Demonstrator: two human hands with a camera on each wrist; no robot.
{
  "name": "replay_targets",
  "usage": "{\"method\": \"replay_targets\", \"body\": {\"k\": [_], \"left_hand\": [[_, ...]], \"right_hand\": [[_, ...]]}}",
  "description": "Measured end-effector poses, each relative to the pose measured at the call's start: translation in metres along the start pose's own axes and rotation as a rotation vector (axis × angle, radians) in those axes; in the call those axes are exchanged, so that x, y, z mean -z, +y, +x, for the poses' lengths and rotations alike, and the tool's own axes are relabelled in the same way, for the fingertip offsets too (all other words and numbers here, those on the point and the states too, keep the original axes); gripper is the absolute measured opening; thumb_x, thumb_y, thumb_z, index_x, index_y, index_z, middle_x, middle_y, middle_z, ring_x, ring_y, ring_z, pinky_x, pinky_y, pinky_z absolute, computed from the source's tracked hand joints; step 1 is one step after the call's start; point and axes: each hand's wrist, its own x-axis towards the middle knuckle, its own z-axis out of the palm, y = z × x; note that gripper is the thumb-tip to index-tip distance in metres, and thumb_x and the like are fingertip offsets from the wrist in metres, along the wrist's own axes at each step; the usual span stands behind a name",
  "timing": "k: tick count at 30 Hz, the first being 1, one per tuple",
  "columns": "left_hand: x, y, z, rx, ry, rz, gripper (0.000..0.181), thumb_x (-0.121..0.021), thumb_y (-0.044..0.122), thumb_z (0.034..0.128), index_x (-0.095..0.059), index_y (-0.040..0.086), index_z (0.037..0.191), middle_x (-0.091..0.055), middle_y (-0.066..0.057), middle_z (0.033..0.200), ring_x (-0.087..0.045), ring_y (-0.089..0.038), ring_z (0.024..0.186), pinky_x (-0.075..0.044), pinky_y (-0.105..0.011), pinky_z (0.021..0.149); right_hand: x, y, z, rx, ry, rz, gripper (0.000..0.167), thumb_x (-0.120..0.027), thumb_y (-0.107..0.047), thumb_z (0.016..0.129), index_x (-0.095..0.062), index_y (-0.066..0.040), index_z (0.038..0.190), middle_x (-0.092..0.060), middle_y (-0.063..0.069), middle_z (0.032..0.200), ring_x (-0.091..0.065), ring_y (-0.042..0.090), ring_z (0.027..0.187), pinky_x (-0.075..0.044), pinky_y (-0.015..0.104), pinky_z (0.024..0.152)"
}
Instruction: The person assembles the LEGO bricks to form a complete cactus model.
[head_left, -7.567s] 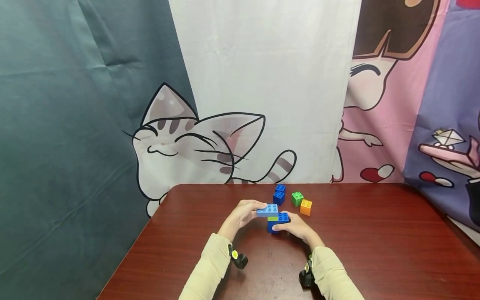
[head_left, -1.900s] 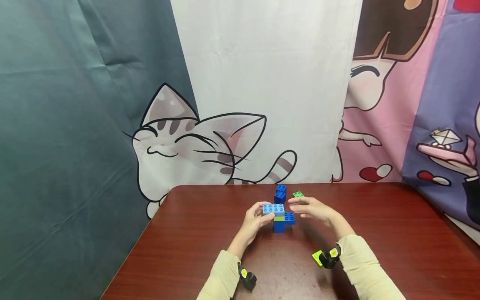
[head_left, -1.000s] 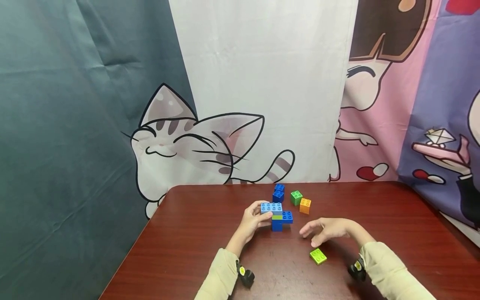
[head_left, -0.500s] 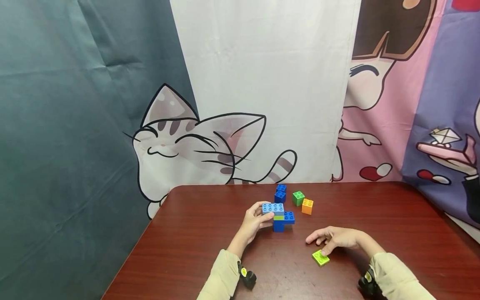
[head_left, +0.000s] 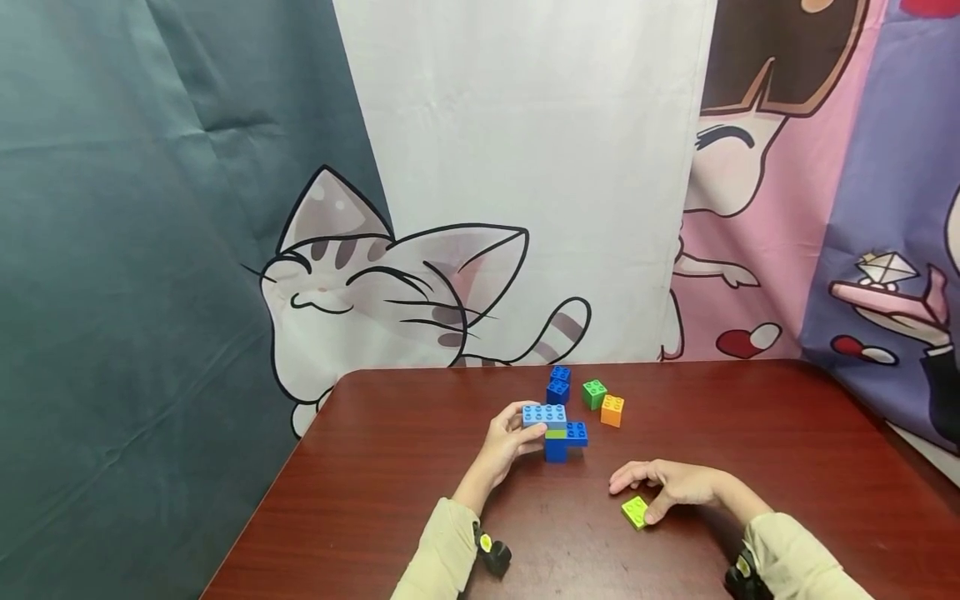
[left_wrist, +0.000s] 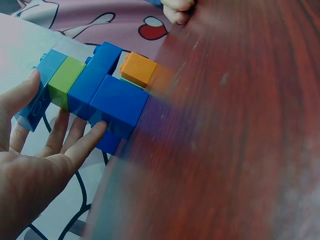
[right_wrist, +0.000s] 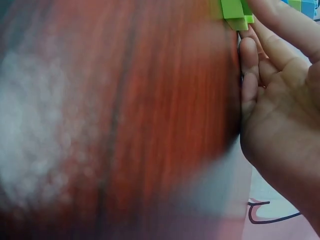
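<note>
In the head view my left hand (head_left: 504, 446) grips a stack of toy building bricks. Its top is a light blue brick (head_left: 544, 416), over a lime layer (left_wrist: 67, 83), a long blue brick (left_wrist: 95, 80) and a square blue brick (left_wrist: 120, 105). In the left wrist view, my thumb and fingertips lie along the stack's sides. My right hand (head_left: 682, 483) is low over the table, its thumb against the right edge of a flat lime brick (head_left: 633, 511). Its other fingers reach past the brick's far side, seemingly apart from it. The right wrist view cuts this lime brick (right_wrist: 232, 10) off.
Behind the stack on the brown table (head_left: 420, 500) stand two dark blue bricks (head_left: 558, 387), a green brick (head_left: 594, 393) and an orange brick (head_left: 612, 409). A printed curtain (head_left: 600, 167) hangs beyond the table's far edge.
My right hand has left the stack's side and come down to the flat lime brick at the front right; the brick has shifted slightly left. My left hand keeps its grip on the stack.
</note>
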Motion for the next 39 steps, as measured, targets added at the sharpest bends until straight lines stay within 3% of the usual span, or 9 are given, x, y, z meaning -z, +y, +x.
{"method": "replay_targets", "body": {"k": [3,10,24,33,39], "left_hand": [[0.0004,0.0008,-0.0002,0.000,0.004,-0.007,0.046,-0.069,0.007,0.0888,-0.051,0.000,0.131,-0.066,-0.005,0.114,-0.065,-0.013,0.093,-0.058,-0.042,0.086],[0.0011,-0.0015,0.0011,-0.013,-0.006,-0.011,0.045,-0.068,0.006,0.0888,-0.051,-0.003,0.130,-0.066,-0.003,0.110,-0.065,-0.011,0.091,-0.058,-0.042,0.085],[-0.0011,0.0016,0.0009,-0.011,-0.003,0.013,0.045,-0.068,0.007,0.0898,-0.052,-0.002,0.130,-0.065,-0.009,0.115,-0.065,-0.012,0.093,-0.056,-0.048,0.089],[-0.0005,0.0003,0.0006,0.001,0.004,-0.005,0.043,-0.068,0.006,0.0889,-0.053,-0.001,0.129,-0.066,-0.004,0.111,-0.065,-0.011,0.091,-0.058,-0.042,0.086],[0.0003,-0.0017,0.0012,-0.027,-0.009,-0.006,0.044,-0.068,0.007,0.0894,-0.052,-0.004,0.129,-0.067,-0.004,0.109,-0.066,-0.011,0.089,-0.058,-0.040,0.083]], "right_hand": [[-0.0003,0.0000,0.0015,0.037,0.003,-0.027,0.040,-0.067,-0.010,0.089,-0.059,0.005,0.126,-0.050,0.022,0.136,-0.046,-0.007,0.119,-0.035,0.012,0.098],[-0.0014,0.0041,0.0029,0.048,0.012,0.000,0.035,-0.066,-0.008,0.090,-0.062,0.007,0.121,-0.055,0.006,0.134,-0.046,-0.007,0.117,-0.036,0.014,0.096],[-0.0068,-0.0028,0.0010,-0.033,0.112,-0.081,0.032,-0.066,-0.014,0.091,-0.066,0.001,0.120,-0.054,0.025,0.133,-0.046,-0.011,0.111,-0.037,0.016,0.088],[-0.0041,-0.0016,0.0005,0.032,0.055,-0.069,0.034,-0.066,-0.012,0.091,-0.063,0.003,0.122,-0.048,0.032,0.133,-0.046,-0.010,0.115,-0.037,0.016,0.092],[-0.0032,0.0008,0.0013,0.062,0.040,-0.067,0.035,-0.067,-0.009,0.089,-0.062,0.004,0.121,-0.048,0.031,0.133,-0.046,-0.008,0.116,-0.036,0.015,0.094]]}}
